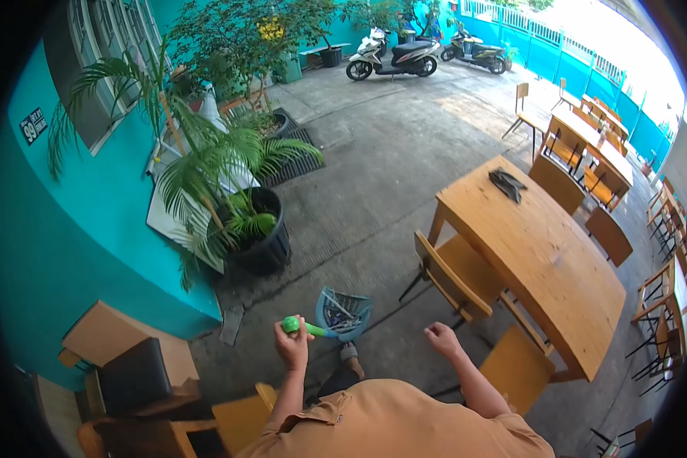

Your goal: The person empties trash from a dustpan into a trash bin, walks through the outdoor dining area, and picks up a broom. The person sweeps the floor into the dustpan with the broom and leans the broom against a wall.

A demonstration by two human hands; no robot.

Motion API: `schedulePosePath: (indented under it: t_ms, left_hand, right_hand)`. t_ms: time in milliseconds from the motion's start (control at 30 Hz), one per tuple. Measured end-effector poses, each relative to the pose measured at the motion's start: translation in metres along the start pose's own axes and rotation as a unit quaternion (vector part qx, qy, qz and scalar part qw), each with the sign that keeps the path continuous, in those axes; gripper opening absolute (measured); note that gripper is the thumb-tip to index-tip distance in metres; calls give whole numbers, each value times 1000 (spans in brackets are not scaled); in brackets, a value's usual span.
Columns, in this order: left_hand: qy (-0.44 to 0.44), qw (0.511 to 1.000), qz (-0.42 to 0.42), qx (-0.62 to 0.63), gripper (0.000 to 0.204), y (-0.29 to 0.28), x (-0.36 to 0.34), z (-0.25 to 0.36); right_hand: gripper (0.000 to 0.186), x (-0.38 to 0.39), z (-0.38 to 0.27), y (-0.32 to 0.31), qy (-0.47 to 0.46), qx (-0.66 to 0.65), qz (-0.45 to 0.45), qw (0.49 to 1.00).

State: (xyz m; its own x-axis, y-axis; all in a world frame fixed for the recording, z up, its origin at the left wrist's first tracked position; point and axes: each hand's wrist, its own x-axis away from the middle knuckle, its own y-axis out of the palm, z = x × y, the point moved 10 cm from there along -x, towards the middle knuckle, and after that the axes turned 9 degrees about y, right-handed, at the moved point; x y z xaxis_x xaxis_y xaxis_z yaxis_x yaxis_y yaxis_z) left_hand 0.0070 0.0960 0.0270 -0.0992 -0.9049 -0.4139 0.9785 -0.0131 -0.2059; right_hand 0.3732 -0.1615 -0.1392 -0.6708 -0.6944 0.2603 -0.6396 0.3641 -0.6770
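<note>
My left hand (291,349) is wrapped round the green handle of a long-handled dustpan (367,315), near its rounded top end. The blue pan hangs low in front of my foot and holds loose litter, with pale stick-like pieces among it. My right hand (442,340) is held out at the right, its fingers curled in and nothing visible in them. Nearest to that hand is a wooden chair (454,284) pushed up to a large wooden table (527,252). A dark crumpled cloth-like thing (507,185) lies on the table's far end.
A potted palm (261,248) stands by the turquoise wall on the left, with a metal floor grate (298,157) beyond it. Stacked furniture (133,366) sits at the lower left. More tables and chairs (591,145) line the right. Two motorbikes (395,57) are parked far off.
</note>
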Motion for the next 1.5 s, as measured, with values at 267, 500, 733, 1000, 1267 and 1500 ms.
schedulePosePath:
  t_ms: [267, 500, 733, 1000, 1267, 1500]
  left_hand:
    - [3, 996, -67, 55, 27, 105, -253, -60]
    - [53, 994, -72, 70, 25, 217, -413, -112]
    - [39, 989, -115, 79, 28, 365, -571, -148]
    - [35, 989, -115, 84, 25, 517, -744, -166]
    - [24, 983, -157, 95, 26, 728, -881, -224]
    - [2, 970, -199, 136, 26, 925, -1000, -258]
  right_hand:
    - [29, -162, -145, 14, 102, -81, -61, 990]
    - [29, -312, -203, 9, 169, -102, -102, 975]
    - [34, -571, -187, -4, 127, -86, -53, 987]
    - [36, -788, -270, -90, 102, -123, -24, 987]
    - [36, -906, -136, -104, 296, -224, -3, 929]
    - [49, -962, -108, -123, 388, -61, -149, 907]
